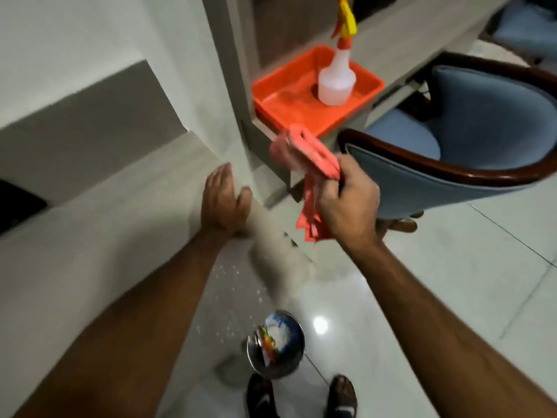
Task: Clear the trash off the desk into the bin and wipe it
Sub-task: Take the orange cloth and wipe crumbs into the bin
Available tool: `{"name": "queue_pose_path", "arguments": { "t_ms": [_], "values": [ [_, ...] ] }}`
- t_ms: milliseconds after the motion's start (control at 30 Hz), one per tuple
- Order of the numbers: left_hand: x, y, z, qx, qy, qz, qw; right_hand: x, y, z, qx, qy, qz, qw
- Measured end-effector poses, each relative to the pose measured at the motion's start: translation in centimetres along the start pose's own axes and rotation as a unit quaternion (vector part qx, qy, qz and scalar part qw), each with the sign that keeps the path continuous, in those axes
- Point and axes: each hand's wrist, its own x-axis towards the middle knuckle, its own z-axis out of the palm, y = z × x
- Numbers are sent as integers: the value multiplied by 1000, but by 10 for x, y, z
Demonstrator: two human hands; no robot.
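Our right grip (346, 203) is clamped on the crumpled pink-red cleaning cloth (310, 176), which hangs off the desk's front edge; our left grip (224, 202) lies flat, fingers apart, on the pale grey desk (105, 221). Blurred, ragged cloth tails droop below the fist.

right hand (346, 203) gripping pink cloth (304, 164), bin (275, 345) below

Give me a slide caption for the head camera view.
Right hand grips a pink cloth; left hand rests on the desk above the bin.
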Motion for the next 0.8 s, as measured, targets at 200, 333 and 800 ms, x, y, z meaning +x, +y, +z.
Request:
{"name": "queue_pose_path", "arguments": {
  "t_ms": [200, 333, 800],
  "values": [
    [-164, 77, 28, -111, 86, 197, 970, -150, 94, -21, 82, -23, 241, 967],
    [-295, 57, 92, -105, -44, 191, 975, -236, 162, -5, 98, -76, 281, 952],
    [-430, -186, 319, -159, -218, -681, 681, -388, 374, 132, -139, -334, 354, 863]
  ]
}}
